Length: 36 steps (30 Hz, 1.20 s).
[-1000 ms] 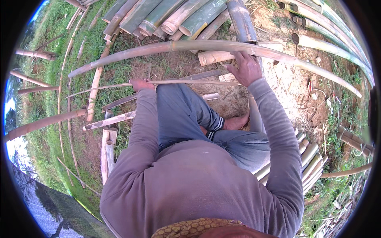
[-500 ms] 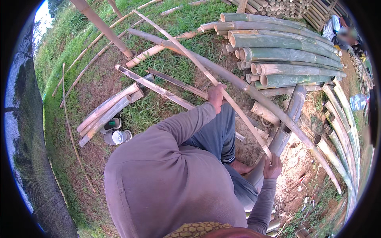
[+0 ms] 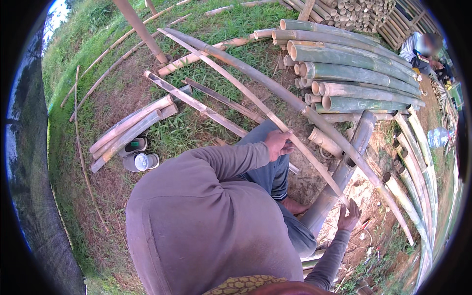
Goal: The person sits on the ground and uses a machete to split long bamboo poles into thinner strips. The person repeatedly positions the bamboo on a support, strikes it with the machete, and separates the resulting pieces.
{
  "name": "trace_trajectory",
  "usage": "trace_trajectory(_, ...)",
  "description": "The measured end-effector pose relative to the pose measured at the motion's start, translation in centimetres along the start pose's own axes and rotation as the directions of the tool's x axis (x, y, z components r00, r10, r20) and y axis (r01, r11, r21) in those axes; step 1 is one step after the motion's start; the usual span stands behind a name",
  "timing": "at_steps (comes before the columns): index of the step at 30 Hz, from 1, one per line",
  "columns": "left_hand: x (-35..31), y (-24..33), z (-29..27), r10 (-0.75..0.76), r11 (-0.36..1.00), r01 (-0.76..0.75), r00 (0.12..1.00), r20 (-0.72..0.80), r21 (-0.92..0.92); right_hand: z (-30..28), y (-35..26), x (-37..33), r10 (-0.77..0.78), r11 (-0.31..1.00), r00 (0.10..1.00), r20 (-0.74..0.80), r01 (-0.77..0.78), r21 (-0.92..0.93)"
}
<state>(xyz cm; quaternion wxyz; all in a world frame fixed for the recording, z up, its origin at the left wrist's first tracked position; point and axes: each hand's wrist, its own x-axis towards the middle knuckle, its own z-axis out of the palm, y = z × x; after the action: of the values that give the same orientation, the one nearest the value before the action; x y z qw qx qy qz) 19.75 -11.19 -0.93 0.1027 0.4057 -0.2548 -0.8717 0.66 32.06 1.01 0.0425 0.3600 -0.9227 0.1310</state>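
A long, pale split-bamboo strip (image 3: 246, 95) slants from the far left down toward my right side. My left hand (image 3: 278, 144) is closed on its middle, above my bent knee, with the fingertips at the strip's edge. At the strip's near end my right hand (image 3: 348, 217) has its fingers apart; whether a fingertip still touches the end is hard to see. Just beyond, a long round bamboo pole (image 3: 260, 77) lies across a thick bamboo log (image 3: 361, 140), crossing it at a dark notch. The log's near part runs beside my leg.
Large green bamboo culms (image 3: 354, 71) are stacked at the far right, with more poles (image 3: 415, 162) fanned along the right. Short bamboo pieces (image 3: 132, 128), shoes (image 3: 139, 144) and a white-lidded container (image 3: 142, 161) lie at left. A person (image 3: 427, 51) sits at the far right.
My right hand has loosened from the strip's end and opened, shifting a little right and down. My left hand has moved slightly down the view, and the strip has come lower at its near end.
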Motion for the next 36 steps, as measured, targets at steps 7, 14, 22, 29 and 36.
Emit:
trace_trajectory(7,0.0,-1.2,-0.3,-0.012,1.000,0.013,0.999,0.039,-0.028,-0.5,1.2,-0.2,0.000,1.000,1.000,-0.016,0.000,-0.002)
trace_trajectory(14,-0.1,-1.4,0.3,0.005,0.999,-0.001,0.995,0.097,-0.033,0.0,2.7,-0.5,0.007,1.000,1.000,-0.009,-0.007,0.027)
trace_trajectory(22,0.7,-1.5,0.8,-0.001,1.000,0.004,0.995,0.103,-0.026,-0.1,2.6,-0.3,0.029,0.999,0.999,-0.018,-0.029,0.039)
trace_trajectory(29,0.6,-1.4,0.3,-0.004,0.999,0.006,0.997,0.077,-0.032,0.3,2.2,0.5,0.010,1.000,1.000,-0.027,-0.009,0.026)
trace_trajectory(36,2.1,-2.3,2.0,-0.031,0.999,0.033,0.993,0.113,-0.013,-0.1,4.8,0.0,0.019,0.999,0.999,-0.043,-0.018,0.033)
